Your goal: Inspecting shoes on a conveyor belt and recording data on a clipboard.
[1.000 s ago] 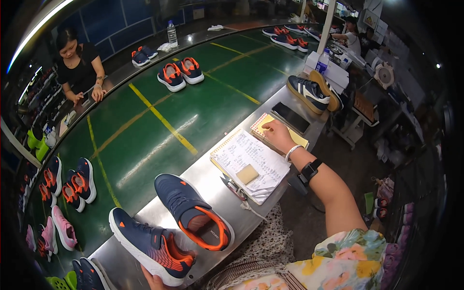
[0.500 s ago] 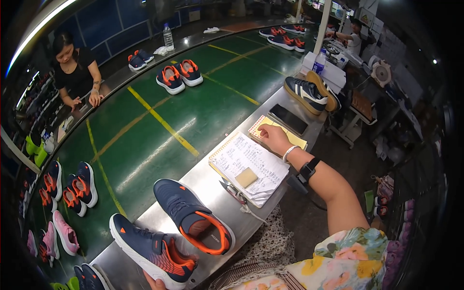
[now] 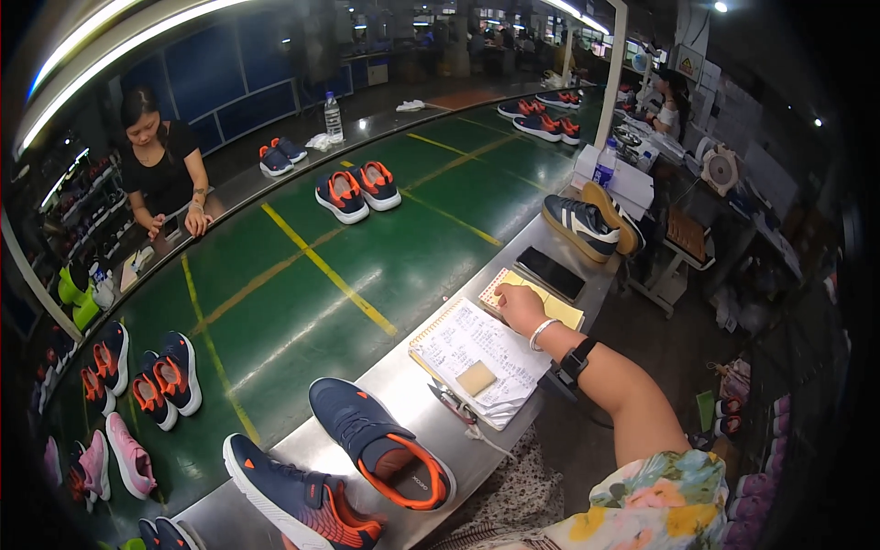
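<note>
My right hand (image 3: 521, 308) rests over a yellow sheet (image 3: 561, 313) with rows of small red marks. Its fingers are curled and pinched at the marked edge; whatever they pinch is too small to make out. At the lower edge, only a sliver of my left hand (image 3: 288, 544) shows, against the sole of a navy-and-orange sneaker (image 3: 275, 481) with a white sole. The matching sneaker (image 3: 353, 417) stands beside it on the metal ledge (image 3: 367, 374). An open spiral notebook (image 3: 449, 332) with handwriting, bearing a small tan block (image 3: 476, 378), lies between the sneakers and my right hand.
A black phone (image 3: 550, 272), striped gum-soled shoes (image 3: 579, 225) and a bottle (image 3: 605, 165) stand past the sheet. Scissors (image 3: 449, 400) lie by the notebook. Sneaker pairs (image 3: 357, 191) and pink shoes (image 3: 130, 456) sit on the green belt (image 3: 275, 321). A person (image 3: 165, 174) works across it.
The whole view has tilted slightly upward, so things sit lower and further right. Less of my left hand shows at the sneaker's sole. My right hand stays at the yellow sheet, fingers still curled.
</note>
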`<state>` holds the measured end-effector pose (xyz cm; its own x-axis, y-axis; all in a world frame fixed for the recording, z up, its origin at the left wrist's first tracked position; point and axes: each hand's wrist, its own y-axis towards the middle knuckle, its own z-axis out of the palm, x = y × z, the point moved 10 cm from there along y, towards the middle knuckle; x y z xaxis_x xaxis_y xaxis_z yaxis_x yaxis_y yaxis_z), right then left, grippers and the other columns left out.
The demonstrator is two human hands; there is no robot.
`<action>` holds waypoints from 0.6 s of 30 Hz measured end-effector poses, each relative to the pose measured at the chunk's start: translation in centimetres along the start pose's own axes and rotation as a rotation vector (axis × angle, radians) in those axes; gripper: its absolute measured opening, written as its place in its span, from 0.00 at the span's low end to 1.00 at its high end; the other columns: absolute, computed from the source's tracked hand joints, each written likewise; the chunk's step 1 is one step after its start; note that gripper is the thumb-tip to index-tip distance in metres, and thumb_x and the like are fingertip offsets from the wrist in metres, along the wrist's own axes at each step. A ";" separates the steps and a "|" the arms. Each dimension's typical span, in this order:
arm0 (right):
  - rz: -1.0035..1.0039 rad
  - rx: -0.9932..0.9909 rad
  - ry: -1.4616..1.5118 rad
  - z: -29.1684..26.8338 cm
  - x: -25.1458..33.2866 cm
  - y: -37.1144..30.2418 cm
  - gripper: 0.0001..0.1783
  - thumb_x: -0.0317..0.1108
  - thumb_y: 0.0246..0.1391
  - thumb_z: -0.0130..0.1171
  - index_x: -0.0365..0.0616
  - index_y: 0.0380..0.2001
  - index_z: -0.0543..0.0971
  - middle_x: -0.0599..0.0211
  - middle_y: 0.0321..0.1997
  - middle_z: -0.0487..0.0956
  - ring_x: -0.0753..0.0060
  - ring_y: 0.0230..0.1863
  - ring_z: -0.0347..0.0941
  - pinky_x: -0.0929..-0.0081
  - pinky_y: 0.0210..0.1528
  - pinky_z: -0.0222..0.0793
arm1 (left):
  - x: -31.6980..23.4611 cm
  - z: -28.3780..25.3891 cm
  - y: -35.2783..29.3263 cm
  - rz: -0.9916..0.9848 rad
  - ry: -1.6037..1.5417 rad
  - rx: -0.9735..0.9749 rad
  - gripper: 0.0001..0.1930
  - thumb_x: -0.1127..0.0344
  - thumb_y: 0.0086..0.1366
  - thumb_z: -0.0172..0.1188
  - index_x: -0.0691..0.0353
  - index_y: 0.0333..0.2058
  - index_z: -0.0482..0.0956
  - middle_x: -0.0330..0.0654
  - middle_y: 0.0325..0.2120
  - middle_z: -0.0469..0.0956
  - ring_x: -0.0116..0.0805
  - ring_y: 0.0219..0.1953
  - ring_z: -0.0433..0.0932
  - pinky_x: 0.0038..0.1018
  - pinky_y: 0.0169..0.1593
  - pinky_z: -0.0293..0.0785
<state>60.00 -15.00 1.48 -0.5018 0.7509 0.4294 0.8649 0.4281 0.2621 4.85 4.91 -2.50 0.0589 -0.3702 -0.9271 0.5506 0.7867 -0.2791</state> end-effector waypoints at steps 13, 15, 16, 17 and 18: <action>0.057 0.018 0.068 -0.1 0.0 0.1 0.19 0.23 0.45 0.54 0.47 0.44 0.75 0.62 0.27 0.80 0.60 0.30 0.77 0.68 0.34 0.71 | 1.1 -1.4 0.3 -0.009 -0.013 -0.047 0.36 0.65 0.63 0.50 0.62 0.65 0.43 0.48 0.59 0.56 0.44 0.59 0.60 0.39 0.60 0.56; 0.057 0.031 0.042 0.0 0.2 0.2 0.20 0.24 0.47 0.52 0.48 0.46 0.74 0.61 0.28 0.80 0.58 0.32 0.77 0.65 0.36 0.71 | 0.9 -1.2 0.4 0.049 -0.016 0.011 0.35 0.64 0.63 0.49 0.63 0.65 0.43 0.49 0.59 0.56 0.44 0.59 0.60 0.39 0.60 0.56; 0.060 0.043 0.014 0.1 0.3 0.2 0.21 0.24 0.48 0.51 0.49 0.48 0.73 0.59 0.30 0.80 0.56 0.34 0.77 0.63 0.37 0.71 | 0.9 -1.3 0.4 0.050 -0.016 0.010 0.35 0.64 0.63 0.49 0.63 0.65 0.43 0.49 0.59 0.56 0.44 0.59 0.60 0.39 0.60 0.56; 0.059 0.044 0.014 0.0 0.4 0.1 0.21 0.24 0.48 0.51 0.49 0.48 0.73 0.59 0.30 0.80 0.56 0.34 0.77 0.63 0.37 0.71 | 1.2 -1.5 0.4 0.028 -0.023 -0.008 0.35 0.64 0.63 0.49 0.63 0.65 0.43 0.49 0.59 0.57 0.44 0.59 0.60 0.39 0.60 0.56; 0.056 0.054 0.005 0.0 0.5 0.0 0.21 0.25 0.49 0.51 0.49 0.48 0.73 0.58 0.30 0.80 0.56 0.34 0.77 0.62 0.37 0.71 | 1.3 -1.6 0.3 0.006 -0.029 -0.025 0.35 0.64 0.64 0.49 0.64 0.65 0.43 0.49 0.59 0.57 0.44 0.58 0.60 0.38 0.60 0.57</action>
<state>59.74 -14.62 1.75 -0.4528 0.7716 0.4467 0.8908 0.4122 0.1911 3.77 5.45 -4.24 0.0871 -0.3792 -0.9212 0.5291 0.8011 -0.2797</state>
